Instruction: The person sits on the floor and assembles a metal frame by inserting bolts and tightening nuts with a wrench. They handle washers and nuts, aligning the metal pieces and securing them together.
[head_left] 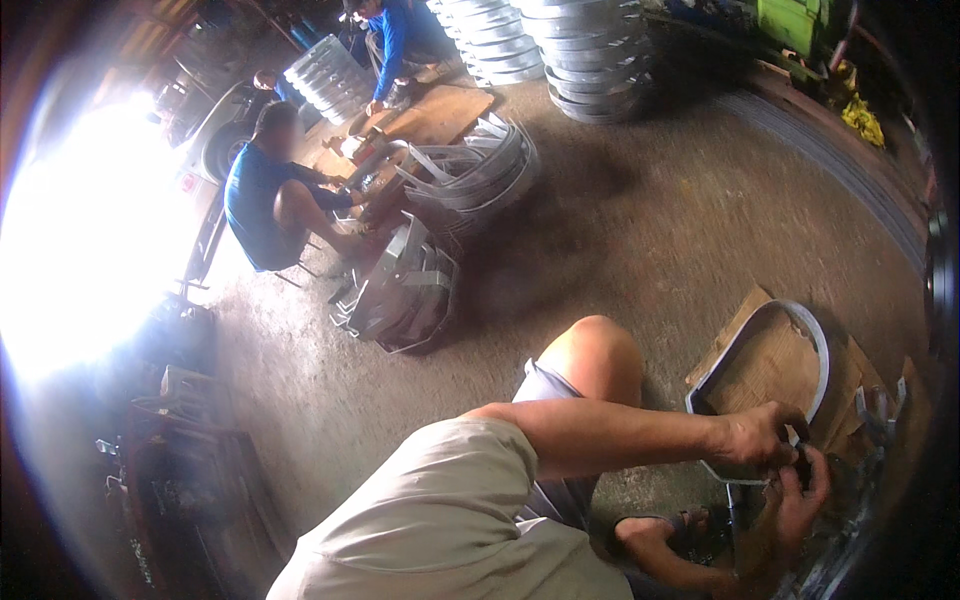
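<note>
A grey metal band (822, 350) bent into a loop lies at the lower right, over a sheet of brown cardboard (765, 375). At the near side of the loop, my left hand (758, 436) reaches across with its fingers bent and pinched together. Just below it, my right hand (800, 498) is turned up, thumb and fingers closed toward the left fingertips. Between the two sets of fingertips is a small dark piece (803, 461), mostly covered and too small to identify. Whether either hand also grips the band cannot be made out.
Loose metal brackets (876, 408) lie right of the cardboard. Across the concrete floor, a person in blue (268, 205) sits beside piled bent metal strips (400, 290); another person (400, 45) works at a wooden board (440, 112). Stacked metal hoops (595, 60) stand behind. Long rods (830, 160) line the right.
</note>
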